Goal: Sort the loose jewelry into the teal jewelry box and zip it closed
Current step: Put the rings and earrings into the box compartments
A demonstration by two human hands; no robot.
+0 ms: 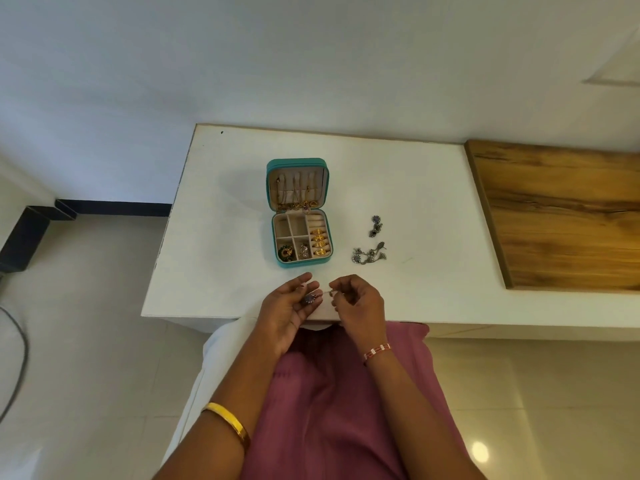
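The teal jewelry box (300, 264) lies open on the white table (415, 202), lid up, with gold chains hanging in the lid and gold rings (319, 241) in its right-hand column. Just in front of it, near the table's front edge, my left hand (289, 311) holds a dark silver earring (310, 298) on its fingers. My right hand (356, 301) pinches the earring's thin post or back from the right side. Two groups of dark silver earrings lie loose to the right of the box: one (375, 226) farther back, one (369, 254) nearer.
A wooden panel (561, 216) covers the table's right part. The table's left edge drops to a tiled floor, where a dark cable (17, 362) runs. My lap in pink cloth sits under the table's front edge.
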